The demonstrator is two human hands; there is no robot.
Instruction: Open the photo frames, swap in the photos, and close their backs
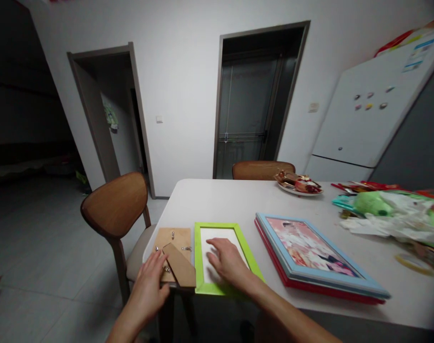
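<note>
A brown backing board (179, 234) with metal clips and a folded stand lies at the table's front left. My left hand (149, 281) rests on its lower left part, fingers spread. Directly right of the board is a lime green frame (199, 259) lying flat, with a white surface inside it. Over that white area is my right hand (226, 259), thumb and index finger apart, nothing between them. Farther right, a light blue frame (295, 272) with a pink picture sits on top of a red frame (274, 259).
The white table (210, 200) holds a plate of items (299, 185) at the back, and a green plush toy (372, 204), crumpled white wrapping (388, 224) and a tape roll (413, 264) at right. A wooden chair (117, 205) stands left, another chair (262, 170) behind.
</note>
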